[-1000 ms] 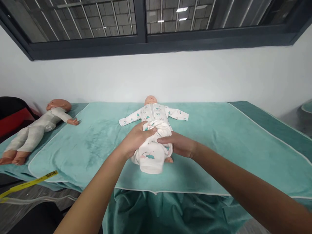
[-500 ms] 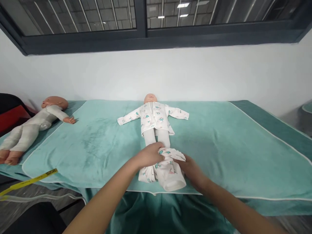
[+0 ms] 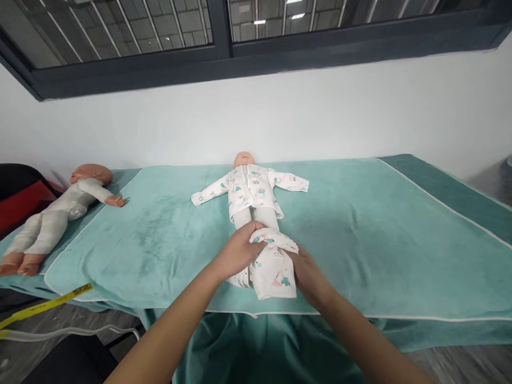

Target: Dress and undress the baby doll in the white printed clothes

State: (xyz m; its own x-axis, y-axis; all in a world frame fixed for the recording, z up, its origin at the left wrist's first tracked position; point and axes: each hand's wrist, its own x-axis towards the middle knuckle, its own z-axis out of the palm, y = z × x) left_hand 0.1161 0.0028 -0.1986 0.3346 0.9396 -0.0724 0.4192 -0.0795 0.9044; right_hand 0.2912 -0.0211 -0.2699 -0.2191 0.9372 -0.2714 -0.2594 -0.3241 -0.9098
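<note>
On the green surface (image 3: 360, 224), left hand (image 3: 238, 250) and right hand (image 3: 308, 274) grip printed trousers (image 3: 276, 278) between fingers (image 3: 252, 228) at the doll's (image 3: 250, 189) six o'clock, where bunching could snag its legs (image 3: 264, 216).

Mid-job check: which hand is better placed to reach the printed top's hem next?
Probably the left hand: it grips the printed garment closer to the printed top, while the right hand holds it lower down.
</note>
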